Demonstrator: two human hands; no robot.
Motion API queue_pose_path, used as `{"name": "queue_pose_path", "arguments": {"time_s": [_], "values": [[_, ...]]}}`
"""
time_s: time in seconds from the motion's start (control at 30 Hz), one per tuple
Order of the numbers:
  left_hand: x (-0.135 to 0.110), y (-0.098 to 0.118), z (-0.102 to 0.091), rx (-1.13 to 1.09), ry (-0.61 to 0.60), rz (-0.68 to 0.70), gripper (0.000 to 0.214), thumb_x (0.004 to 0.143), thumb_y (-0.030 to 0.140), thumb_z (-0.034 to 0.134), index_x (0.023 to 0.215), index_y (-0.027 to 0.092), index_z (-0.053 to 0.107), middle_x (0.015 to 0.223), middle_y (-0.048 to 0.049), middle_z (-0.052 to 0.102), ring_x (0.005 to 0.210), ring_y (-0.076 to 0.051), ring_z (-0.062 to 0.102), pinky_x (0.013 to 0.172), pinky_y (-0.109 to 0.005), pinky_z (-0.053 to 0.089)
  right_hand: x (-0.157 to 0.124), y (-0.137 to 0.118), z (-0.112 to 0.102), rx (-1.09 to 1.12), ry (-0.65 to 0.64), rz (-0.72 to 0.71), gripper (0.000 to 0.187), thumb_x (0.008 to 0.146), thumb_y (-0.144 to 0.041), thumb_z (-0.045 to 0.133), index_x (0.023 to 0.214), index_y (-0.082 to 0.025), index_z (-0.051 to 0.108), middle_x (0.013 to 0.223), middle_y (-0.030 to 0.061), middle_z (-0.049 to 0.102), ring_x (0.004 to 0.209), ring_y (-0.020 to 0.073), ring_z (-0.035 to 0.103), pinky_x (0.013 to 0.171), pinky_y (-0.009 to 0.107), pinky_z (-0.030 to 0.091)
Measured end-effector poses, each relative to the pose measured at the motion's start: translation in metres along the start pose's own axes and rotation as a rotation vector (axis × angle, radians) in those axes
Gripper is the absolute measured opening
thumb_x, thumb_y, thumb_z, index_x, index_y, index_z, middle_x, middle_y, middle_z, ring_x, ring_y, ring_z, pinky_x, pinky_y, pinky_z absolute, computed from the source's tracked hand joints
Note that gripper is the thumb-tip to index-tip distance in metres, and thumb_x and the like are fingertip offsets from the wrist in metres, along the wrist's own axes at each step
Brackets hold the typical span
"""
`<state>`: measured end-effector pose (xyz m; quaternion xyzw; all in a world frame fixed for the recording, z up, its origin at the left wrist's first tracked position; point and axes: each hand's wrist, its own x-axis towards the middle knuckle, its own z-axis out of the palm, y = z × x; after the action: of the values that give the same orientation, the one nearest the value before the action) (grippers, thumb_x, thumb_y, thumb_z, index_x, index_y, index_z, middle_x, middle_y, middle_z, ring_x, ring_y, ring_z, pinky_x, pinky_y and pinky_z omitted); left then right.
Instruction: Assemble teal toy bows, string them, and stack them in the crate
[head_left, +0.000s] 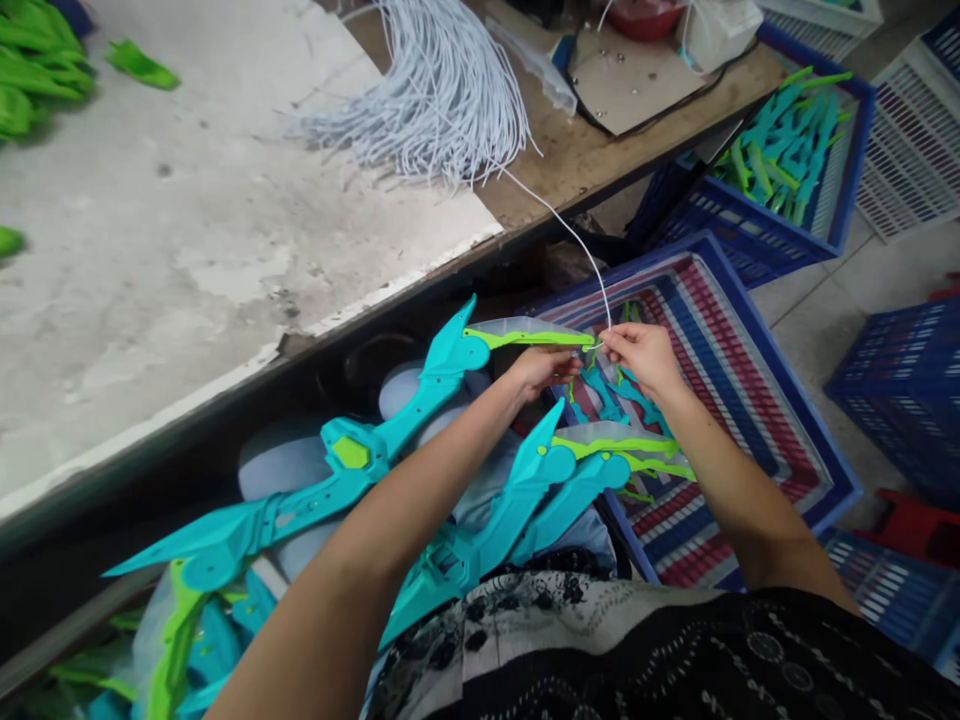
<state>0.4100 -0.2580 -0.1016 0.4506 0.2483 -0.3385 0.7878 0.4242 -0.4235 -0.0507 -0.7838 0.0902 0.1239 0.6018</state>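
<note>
A long teal and green plastic toy bow (352, 455) lies across my lap, its green tip pointing right. My left hand (541, 368) is closed around that tip. My right hand (643, 357) pinches the end of a white cord (571, 232) right at the same tip. The cord runs up to a bundle of white cords (442, 95) on the workbench. More teal bow pieces (555, 480) rest on my lap below my hands.
A grey-topped workbench (187, 230) fills the upper left, with green parts (37, 65) at its far corner. A blue crate (765, 400) with a red and white lining sits under my hands. Another blue crate (840, 200) holds teal and green parts. Further crates stand on the floor to the right.
</note>
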Motion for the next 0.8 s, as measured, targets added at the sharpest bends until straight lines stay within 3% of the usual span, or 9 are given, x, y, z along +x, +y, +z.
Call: {"name": "queue_pose_path", "arguments": {"time_s": [0.2, 0.33, 0.5, 0.57, 0.7, 0.8], "values": [[0.0, -0.002, 0.001, 0.004, -0.074, 0.045, 0.005, 0.08, 0.006, 0.067, 0.08, 0.011, 0.068, 0.075, -0.0062, 0.072, 0.065, -0.012, 0.066, 0.067, -0.025, 0.05, 0.007, 0.013, 0.004, -0.159, 0.018, -0.126, 0.028, 0.071, -0.045, 0.067, 0.073, -0.018, 0.069, 0.063, 0.0015, 0.067, 0.053, 0.0126, 0.055, 0.054, 0.025, 0.043], [0.001, -0.002, 0.002, 0.029, -0.136, 0.067, 0.007, 0.075, 0.009, 0.075, 0.081, 0.01, 0.07, 0.077, -0.0076, 0.073, 0.07, -0.012, 0.067, 0.076, -0.026, 0.051, 0.009, 0.023, 0.006, -0.381, -0.016, -0.287, 0.02, 0.08, -0.035, 0.061, 0.078, -0.019, 0.072, 0.075, 0.0031, 0.07, 0.07, 0.0167, 0.063, 0.068, 0.029, 0.05], [0.002, -0.003, 0.009, 0.098, 0.0, 0.13, 0.009, 0.077, 0.01, 0.072, 0.071, 0.012, 0.066, 0.061, -0.0019, 0.067, 0.058, -0.01, 0.062, 0.068, -0.025, 0.05, 0.01, 0.033, 0.006, -0.597, -0.111, -0.55, 0.029, 0.081, -0.03, 0.064, 0.108, -0.021, 0.071, 0.112, 0.0088, 0.068, 0.105, 0.024, 0.063, 0.09, 0.039, 0.052], [-0.002, -0.004, 0.009, 0.15, 0.072, 0.137, 0.015, 0.079, 0.011, 0.068, 0.066, 0.013, 0.062, 0.056, -0.0008, 0.065, 0.054, -0.01, 0.059, 0.064, -0.024, 0.049, 0.01, 0.036, 0.006, -0.669, -0.173, -0.598, 0.035, 0.082, -0.027, 0.062, 0.116, -0.021, 0.068, 0.116, 0.0094, 0.067, 0.11, 0.0251, 0.061, 0.096, 0.041, 0.05], [-0.039, 0.001, -0.009, 0.27, 0.14, 0.117, 0.021, 0.081, 0.013, 0.063, 0.061, 0.015, 0.057, 0.057, -0.0029, 0.066, 0.051, -0.011, 0.058, 0.059, -0.025, 0.047, 0.012, 0.036, 0.002, -0.744, -0.183, -0.627, 0.033, 0.084, -0.027, 0.06, 0.116, -0.021, 0.067, 0.113, 0.0102, 0.068, 0.108, 0.0268, 0.062, 0.096, 0.043, 0.051], [-0.103, 0.015, -0.042, 0.336, 0.116, 0.173, 0.017, 0.076, 0.025, 0.069, 0.064, 0.017, 0.06, 0.076, -0.0076, 0.075, 0.072, -0.018, 0.068, 0.065, -0.029, 0.051, 0.012, 0.035, -0.003, -0.731, -0.183, -0.613, 0.041, 0.084, -0.03, 0.06, 0.123, -0.022, 0.063, 0.113, 0.0094, 0.068, 0.1, 0.0256, 0.064, 0.09, 0.043, 0.053]]}}
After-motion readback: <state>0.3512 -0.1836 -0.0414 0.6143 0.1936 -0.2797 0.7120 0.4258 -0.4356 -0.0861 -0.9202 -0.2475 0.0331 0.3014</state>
